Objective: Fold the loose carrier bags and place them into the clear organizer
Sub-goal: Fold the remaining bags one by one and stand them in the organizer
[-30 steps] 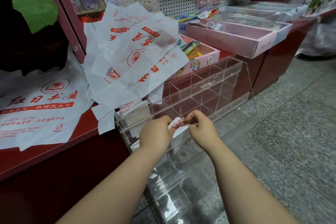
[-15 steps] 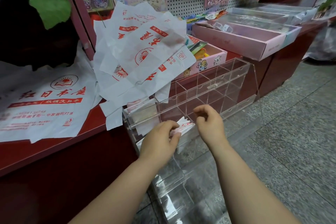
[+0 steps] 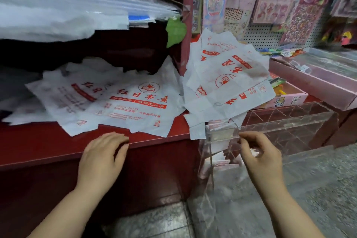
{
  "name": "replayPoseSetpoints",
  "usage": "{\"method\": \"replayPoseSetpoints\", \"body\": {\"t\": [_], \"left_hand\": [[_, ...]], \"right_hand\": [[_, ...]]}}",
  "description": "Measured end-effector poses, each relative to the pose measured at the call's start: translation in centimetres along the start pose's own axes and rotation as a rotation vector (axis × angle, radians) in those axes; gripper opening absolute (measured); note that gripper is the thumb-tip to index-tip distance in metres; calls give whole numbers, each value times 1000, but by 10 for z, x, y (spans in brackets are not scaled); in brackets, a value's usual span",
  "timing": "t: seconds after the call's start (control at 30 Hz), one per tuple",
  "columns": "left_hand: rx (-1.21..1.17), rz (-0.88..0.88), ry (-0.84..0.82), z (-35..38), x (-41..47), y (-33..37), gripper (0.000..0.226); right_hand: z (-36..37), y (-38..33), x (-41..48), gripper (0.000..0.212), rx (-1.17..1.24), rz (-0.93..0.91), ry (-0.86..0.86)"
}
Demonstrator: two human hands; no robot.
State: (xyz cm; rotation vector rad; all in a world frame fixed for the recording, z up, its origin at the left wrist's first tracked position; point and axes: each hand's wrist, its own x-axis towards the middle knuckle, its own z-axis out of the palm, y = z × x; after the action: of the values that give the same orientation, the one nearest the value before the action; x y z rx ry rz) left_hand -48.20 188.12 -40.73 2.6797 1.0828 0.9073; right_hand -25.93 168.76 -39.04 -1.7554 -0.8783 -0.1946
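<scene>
Loose white carrier bags with red print lie flat on the red shelf [image 3: 48, 141]: a large bag [image 3: 123, 106] at the middle and a pile of smaller bags [image 3: 228, 83] to its right. The clear organizer [image 3: 289, 125] leans against the shelf at the right, with folded bags [image 3: 220, 123] in its upper left compartments. My left hand [image 3: 102, 154] hovers at the shelf's front edge just below the large bag, fingers relaxed, holding nothing. In front of the organizer is my right hand [image 3: 258, 152], fingers loosely curled and empty.
Pink trays [image 3: 313, 81] of small goods sit on the counter at the right, with a pegboard [image 3: 270, 35] of sticker sheets behind. White and clear plastic sheets [image 3: 58, 17] fill the upper left shelf. A green leaf [image 3: 174, 31] hangs by the red post. Grey tile floor lies below.
Both hands have left the folded bag, which now sits in the organizer. My left hand moved left to the shelf edge near the large bag. The view swung left.
</scene>
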Motion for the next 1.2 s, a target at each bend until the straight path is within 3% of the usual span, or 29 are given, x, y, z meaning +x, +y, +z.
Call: {"method": "replayPoseSetpoints", "body": {"t": [0.17,0.33,0.43,0.57,0.63,0.7,0.8,0.93,1.03,1.13,1.2], "left_hand": [[69,-166,-51,4,-4,-33,37],[142,-106,-23,7,-5,-42,52],[138,-66,-11,6,-5,-44,54],[79,-8,100,11,-6,-50,52],[-109,-7,192,9,-5,-47,56],[-315,-39,261,2,-8,-40,46],[-664,-331,169,-9,-14,-26,44],[-957,-802,-63,-15,-8,-27,49],[-1156,-938,-96,-21,-6,-25,47],[-1213,-980,-43,-22,-8,-22,29],[-1254,-1012,-7,-23,-10,-22,19]], "right_hand": [[44,-26,3,9,-171,-179,-225],[101,-57,28,42,-349,-352,-624],[129,-61,37,51,-488,-389,-808],[139,-62,29,35,-502,-496,-722],[141,-53,24,24,-454,-573,-648],[140,-51,20,11,-438,-591,-586],[133,-49,14,21,-380,-540,-505],[118,-50,1,12,-204,-498,-412],[106,-44,-12,10,-153,-513,-453],[97,-37,-26,8,-180,-550,-562],[89,-40,-32,17,-158,-455,-635]]}}
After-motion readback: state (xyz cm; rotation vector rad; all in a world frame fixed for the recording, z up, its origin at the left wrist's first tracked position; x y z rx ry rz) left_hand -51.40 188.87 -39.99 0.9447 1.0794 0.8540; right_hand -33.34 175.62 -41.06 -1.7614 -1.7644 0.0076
